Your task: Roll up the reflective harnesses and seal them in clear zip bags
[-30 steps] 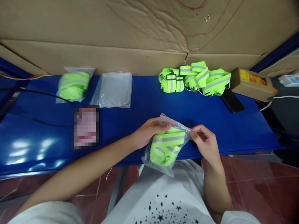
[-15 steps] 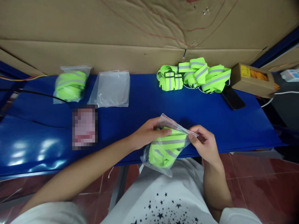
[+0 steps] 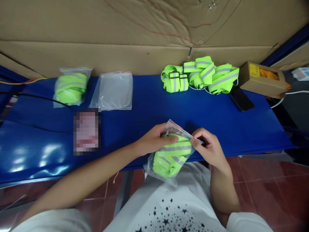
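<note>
A clear zip bag [image 3: 151, 167] is held tilted over the table's front edge, with a folded neon-yellow reflective strap [image 3: 175, 148] inside it. My left hand [image 3: 156, 138] grips the bag's left side, the thumb lying across its front and the fingers behind. At the right end of the red-lined zip edge, my right hand [image 3: 209, 146] pinches the bag between thumb and fingers. Its remaining fingers are curled. The zip strip runs slanted between both hands.
On the blue table [image 3: 149, 112] lie a stack of clear bags [image 3: 116, 91], a filled bag [image 3: 71, 87], and a blurred-out item [image 3: 87, 130]. Several reflective straps [image 3: 200, 74] sit at the back, beside a black phone [image 3: 241, 99] and a cardboard box [image 3: 260, 79]. Black cables cross the left side.
My right hand has slid slightly left along the zip edge, its pinch now closer to my left hand. The left hand keeps its hold on the bag.
</note>
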Demonstrator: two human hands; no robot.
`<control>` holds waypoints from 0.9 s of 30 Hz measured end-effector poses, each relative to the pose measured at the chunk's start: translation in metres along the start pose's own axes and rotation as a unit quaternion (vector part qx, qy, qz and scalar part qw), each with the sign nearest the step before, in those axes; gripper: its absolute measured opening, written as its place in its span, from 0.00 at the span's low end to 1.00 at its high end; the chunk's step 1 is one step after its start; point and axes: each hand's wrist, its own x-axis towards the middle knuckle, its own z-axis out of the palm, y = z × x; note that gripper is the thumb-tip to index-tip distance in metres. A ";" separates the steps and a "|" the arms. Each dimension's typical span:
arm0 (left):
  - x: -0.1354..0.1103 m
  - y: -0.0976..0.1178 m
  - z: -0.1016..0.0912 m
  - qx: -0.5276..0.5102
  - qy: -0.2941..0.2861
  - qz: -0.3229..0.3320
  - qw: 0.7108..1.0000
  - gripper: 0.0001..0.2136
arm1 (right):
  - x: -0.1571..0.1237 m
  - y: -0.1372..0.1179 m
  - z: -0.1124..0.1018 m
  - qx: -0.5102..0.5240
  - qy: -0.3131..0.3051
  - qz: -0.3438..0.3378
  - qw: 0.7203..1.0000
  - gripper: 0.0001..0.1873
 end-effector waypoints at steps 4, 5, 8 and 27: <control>0.002 -0.005 0.000 -0.015 -0.014 -0.015 1.000 0.20 | 0.001 -0.001 -0.001 -0.003 -0.016 -0.017 1.000 0.09; 0.002 -0.005 0.000 -0.015 -0.013 -0.014 1.000 0.20 | 0.001 -0.001 -0.001 -0.008 -0.014 -0.013 1.000 0.08; 0.002 -0.005 0.000 -0.002 -0.024 0.005 1.000 0.19 | 0.002 -0.003 0.000 -0.031 -0.014 -0.002 0.999 0.07; 0.000 -0.008 0.005 -0.081 -0.020 -0.044 0.996 0.16 | 0.003 -0.008 0.000 -0.025 -0.022 -0.006 0.999 0.07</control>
